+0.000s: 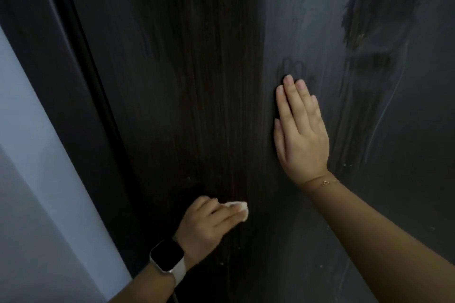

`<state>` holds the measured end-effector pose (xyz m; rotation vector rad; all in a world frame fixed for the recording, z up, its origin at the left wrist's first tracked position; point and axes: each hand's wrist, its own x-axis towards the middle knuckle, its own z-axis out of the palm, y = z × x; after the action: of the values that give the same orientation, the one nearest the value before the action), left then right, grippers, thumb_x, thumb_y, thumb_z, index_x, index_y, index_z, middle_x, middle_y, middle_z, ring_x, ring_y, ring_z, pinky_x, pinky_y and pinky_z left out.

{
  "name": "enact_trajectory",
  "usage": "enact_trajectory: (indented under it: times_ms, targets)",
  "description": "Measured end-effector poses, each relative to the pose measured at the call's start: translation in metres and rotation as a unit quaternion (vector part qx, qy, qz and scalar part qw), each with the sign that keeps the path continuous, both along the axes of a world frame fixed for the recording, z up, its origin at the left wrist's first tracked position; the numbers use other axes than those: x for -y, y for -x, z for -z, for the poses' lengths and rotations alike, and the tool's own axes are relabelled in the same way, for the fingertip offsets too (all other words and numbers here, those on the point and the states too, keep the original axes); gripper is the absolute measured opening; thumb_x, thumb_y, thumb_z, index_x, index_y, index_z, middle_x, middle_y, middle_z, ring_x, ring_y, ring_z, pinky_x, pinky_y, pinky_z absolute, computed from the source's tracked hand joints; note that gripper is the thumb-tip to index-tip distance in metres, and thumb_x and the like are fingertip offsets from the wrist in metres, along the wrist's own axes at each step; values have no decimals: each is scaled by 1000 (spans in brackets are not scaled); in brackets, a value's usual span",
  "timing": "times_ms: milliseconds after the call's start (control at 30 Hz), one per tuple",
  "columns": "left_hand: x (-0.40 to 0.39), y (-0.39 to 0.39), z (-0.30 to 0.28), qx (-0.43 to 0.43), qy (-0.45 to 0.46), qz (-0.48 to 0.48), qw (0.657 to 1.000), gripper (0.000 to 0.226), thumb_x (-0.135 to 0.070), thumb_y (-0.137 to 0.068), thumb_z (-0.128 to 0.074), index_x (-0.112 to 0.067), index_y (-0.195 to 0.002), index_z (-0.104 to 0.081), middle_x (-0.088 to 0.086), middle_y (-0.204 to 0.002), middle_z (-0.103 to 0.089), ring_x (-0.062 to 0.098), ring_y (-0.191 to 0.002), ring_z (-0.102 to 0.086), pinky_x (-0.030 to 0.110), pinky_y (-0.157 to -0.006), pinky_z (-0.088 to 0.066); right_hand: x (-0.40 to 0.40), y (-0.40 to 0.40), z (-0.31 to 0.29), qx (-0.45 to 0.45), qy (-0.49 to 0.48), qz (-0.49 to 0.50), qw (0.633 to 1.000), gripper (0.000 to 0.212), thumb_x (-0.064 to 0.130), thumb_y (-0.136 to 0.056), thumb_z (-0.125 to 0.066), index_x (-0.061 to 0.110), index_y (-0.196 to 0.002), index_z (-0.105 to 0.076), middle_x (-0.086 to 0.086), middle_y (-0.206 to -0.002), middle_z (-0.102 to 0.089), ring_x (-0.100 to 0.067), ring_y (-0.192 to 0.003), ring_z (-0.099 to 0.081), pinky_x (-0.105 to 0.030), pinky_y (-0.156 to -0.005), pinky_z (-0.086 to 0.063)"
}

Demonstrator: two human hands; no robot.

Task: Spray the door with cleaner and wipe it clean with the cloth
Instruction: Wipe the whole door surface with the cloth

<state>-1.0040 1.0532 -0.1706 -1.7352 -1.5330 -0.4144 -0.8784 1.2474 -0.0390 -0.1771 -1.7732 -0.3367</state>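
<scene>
Your left hand [206,224] presses a small white cloth [240,208], mostly hidden under curled fingers, low against the dark door [197,81]; your right hand [301,133] lies flat, fingers straight, higher up.

The door [197,81] is a dark wood-grain surface with hazy smears toward its right side. The right hand [301,130] lies flat against it. The left hand [209,224] presses a white cloth [240,206] against its lower part.
</scene>
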Motion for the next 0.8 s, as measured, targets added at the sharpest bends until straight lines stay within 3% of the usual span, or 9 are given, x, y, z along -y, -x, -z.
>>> enact_trajectory:
  times_ms: [67, 133, 233, 300, 467, 600, 700, 800]
  targets:
    - [3, 1, -6, -51, 29, -8, 998, 63, -14, -73, -81, -23, -130, -54, -6, -122, -68, 11, -91, -53, 29, -84, -38, 0, 1, 0, -1, -2, -2, 1000, 45, 12, -104, -36, 0, -148, -32, -18, -154, -33, -29, -145, -23, -36, -123, -12]
    - [3, 3, -35, -70, -25, -2, 997, 56, -13, -81, -75, -22, -131, -52, -4, -123, -69, 13, -88, -53, 31, -81, -37, 1, 2, -1, 1, 1, -4, 1000, 45, 12, -104, -37, 0, -147, -33, -18, -154, -33, -30, -145, -23, -37, -123, -13]
    - [1, 6, -73, -3, -177, -5, 984, 34, -16, -91, -63, -20, -125, -59, 0, -111, -72, 15, -82, -51, 33, -77, -37, 0, 0, -1, 3, 1, -2, 1000, 45, 12, -104, -38, -1, -147, -34, -20, -153, -33, -31, -145, -24, -37, -123, -14]
    - [-2, 3, -69, 52, -207, -6, 977, 30, -15, -90, -66, -19, -119, -66, -1, -104, -73, 14, -80, -51, 31, -76, -36, 1, 0, -2, 3, 3, 0, 1000, 45, 11, -104, -37, -2, -146, -35, -21, -153, -34, -31, -145, -24, -38, -123, -15]
    - [7, 0, 40, 53, -47, -33, 997, 38, -16, -88, -62, -26, -125, -63, -10, -121, -68, 10, -81, -53, 28, -78, -36, 3, 0, -1, 2, 8, 1, 1000, 44, 12, -104, -36, -2, -146, -36, -21, -153, -35, -31, -145, -24, -38, -123, -15]
    - [15, -9, 77, 86, -35, -61, 994, 38, -18, -88, -57, -30, -124, -57, -13, -118, -66, 11, -82, -56, 31, -81, -37, 4, -1, -2, 3, 7, 5, 1000, 44, 11, -104, -36, -3, -146, -36, -22, -153, -35, -32, -144, -24, -39, -123, -16]
    - [5, -15, 37, 108, -123, -60, 985, 35, -19, -91, -59, -28, -125, -58, -7, -112, -69, 15, -80, -61, 36, -79, -42, 4, -1, -2, 4, 7, 7, 1000, 44, 10, -103, -36, -3, -145, -37, -23, -152, -36, -32, -144, -25, -40, -123, -17]
    - [-17, -21, -15, 183, -262, -48, 946, 28, -17, -91, -64, -23, -118, -69, -9, -101, -63, 9, -83, -51, 21, -78, -43, 5, -1, -2, 1, 11, 7, 1000, 45, 10, -103, -37, -3, -146, -36, -23, -152, -36, -32, -143, -25, -39, -123, -16]
